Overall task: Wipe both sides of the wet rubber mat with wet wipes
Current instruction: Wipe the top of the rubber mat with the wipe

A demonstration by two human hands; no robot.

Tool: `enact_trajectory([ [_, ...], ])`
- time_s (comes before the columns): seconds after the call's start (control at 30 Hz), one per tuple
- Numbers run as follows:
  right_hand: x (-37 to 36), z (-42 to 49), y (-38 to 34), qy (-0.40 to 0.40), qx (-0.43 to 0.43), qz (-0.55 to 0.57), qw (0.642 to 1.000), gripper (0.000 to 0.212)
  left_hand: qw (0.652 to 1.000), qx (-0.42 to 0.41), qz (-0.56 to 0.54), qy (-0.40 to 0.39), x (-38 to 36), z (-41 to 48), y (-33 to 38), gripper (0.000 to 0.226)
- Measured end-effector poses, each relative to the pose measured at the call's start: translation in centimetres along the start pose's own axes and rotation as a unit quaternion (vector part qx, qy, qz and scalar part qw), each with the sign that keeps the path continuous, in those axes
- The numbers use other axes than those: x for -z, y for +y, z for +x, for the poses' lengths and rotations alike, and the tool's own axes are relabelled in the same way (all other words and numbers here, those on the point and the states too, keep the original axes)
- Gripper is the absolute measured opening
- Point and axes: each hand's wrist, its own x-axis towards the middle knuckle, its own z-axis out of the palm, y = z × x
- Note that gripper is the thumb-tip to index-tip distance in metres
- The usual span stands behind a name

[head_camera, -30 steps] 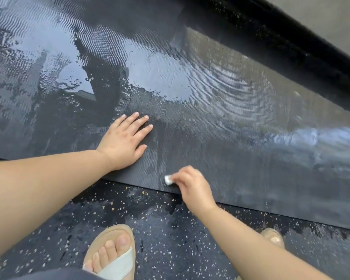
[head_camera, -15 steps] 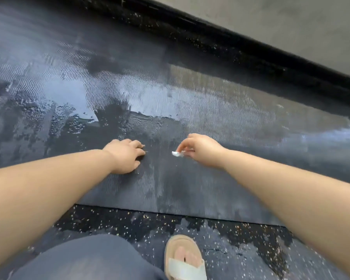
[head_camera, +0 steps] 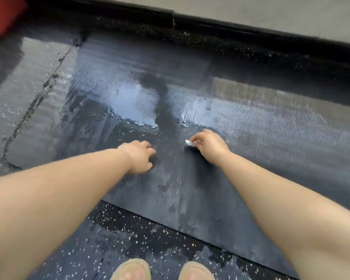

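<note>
Wipe [head_camera: 190, 142] now farther up mat [head_camera: 271, 142]

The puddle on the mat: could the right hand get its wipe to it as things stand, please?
Probably yes: the right hand, pinching the wipe, lies just short of the puddle, nothing between.
</note>
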Motion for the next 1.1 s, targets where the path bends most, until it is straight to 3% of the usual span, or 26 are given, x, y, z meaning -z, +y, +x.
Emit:
enact_trajectory([
  [0.1, -0.2, 1.5, 0.5, 0.112, -0.028, 0.037, 0.993, 0.02, 0.994, 0.037, -0.102, -0.005, -2.7, -0.2, 1.6, 0.059],
  [0.2, 0.0, 3.2, 1.2, 0.137, -0.014, 0.012, 0.99, 0.025, 0.987, 0.055, -0.147, -0.017, -5.5, -0.7, 2.6, 0.062],
  [0.37, -1.4, 4.6, 1.2, 0.152, -0.037, 0.014, 0.988, 0.024, 0.977, 0.065, -0.185, 0.078, -8.1, -0.4, 2.6, 0.055],
  [0.47, -3.5, 1.5, -0.8, 0.166, 0.022, -0.017, 0.986, 0.024, 0.961, 0.07, -0.221, 0.149, -9.6, -0.1, 2.3, 0.049],
  [0.6, -7.5, -7.5, -4.2, 0.108, 0.165, 0.003, 0.98, 0.031, 0.949, 0.067, -0.216, 0.22, -11.9, 0.1, 2.8, 0.052],
  [0.73, -8.8, -13.2, -5.2, -0.031, 0.257, 0.036, 0.965, 0.033, 0.941, 0.065, -0.216, 0.254, -13.5, 0.1, 3.2, 0.055],
  [0.77, -8.1, -12.5, -4.9, -0.03, 0.25, 0.054, 0.966, 0.03, 0.939, 0.06, -0.216, 0.261, -13.7, 0.2, 3.2, 0.055],
  [0.83, -6.0, -9.7, -4.2, 0.046, 0.189, 0.084, 0.977, 0.024, 0.938, 0.05, -0.211, 0.272, -14.0, 0.1, 3.0, 0.054],
  [0.93, -3.1, -3.1, -2.7, 0.158, 0.085, 0.024, 0.983, 0.025, 0.939, 0.042, -0.199, 0.277, -14.5, -0.3, 2.8, 0.054],
  [1.1, -3.5, -0.8, -1.6, 0.14, 0.001, -0.026, 0.99, 0.022, 0.935, 0.029, -0.217, 0.279, -15.1, -1.0, 2.5, 0.054],
])
